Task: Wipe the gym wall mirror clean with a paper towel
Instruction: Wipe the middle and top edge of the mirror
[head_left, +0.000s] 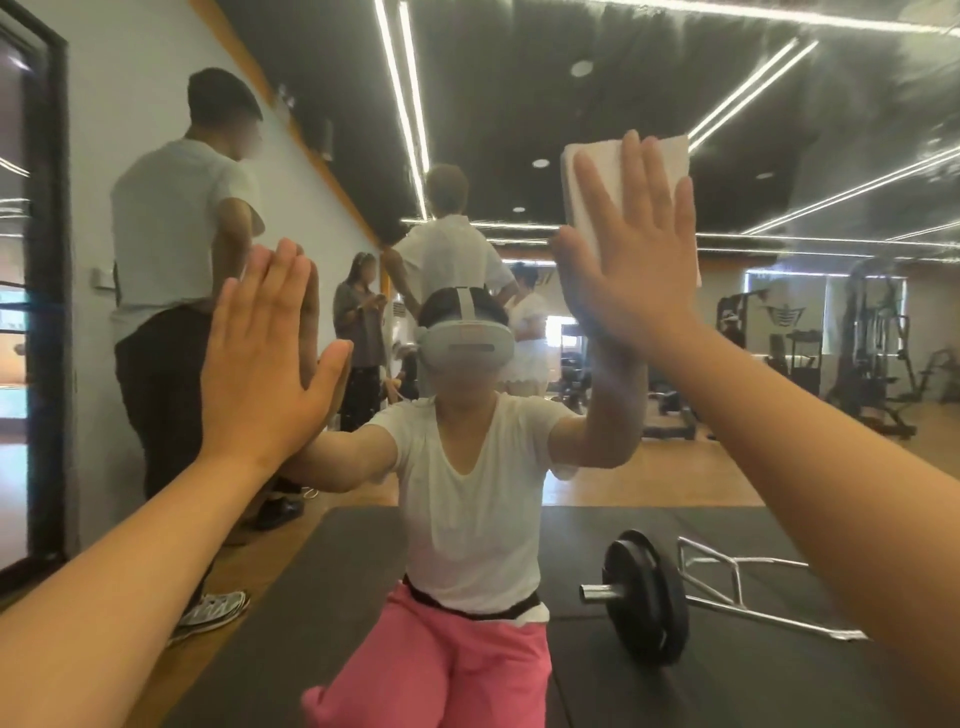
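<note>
Gym interior, seen almost wholly as a reflection in the wall mirror (519, 104), which fills the view ahead.

Towel (672, 150): white, folded to a thick pad, flat against the glass in the upper right, above head height of the reflected person. Its top edge and left side show past the fingers; the lower part is hidden behind the palm.

Right hand (639, 270): laid over the towel and pressing it to the mirror, fingers straight and spread, thumb out to the left. Nothing is curled round the pad.

Left hand (260, 353): flat on the bare glass, lower and well left of the towel, fingers straight and together, thumb apart. It meets its own reflection and holds nothing.

Reflected between the arms: the person in a grey headset (467, 348), white top and pink trousers. Behind, a dark mat (727, 540) with a barbell (644, 597) lying on it. Bystanders (176, 234) stand at the left, backs turned. Machines (872, 353) stand far right. Light strips (410, 104) cross the dark ceiling. A black frame (49, 260) runs down the left edge.
</note>
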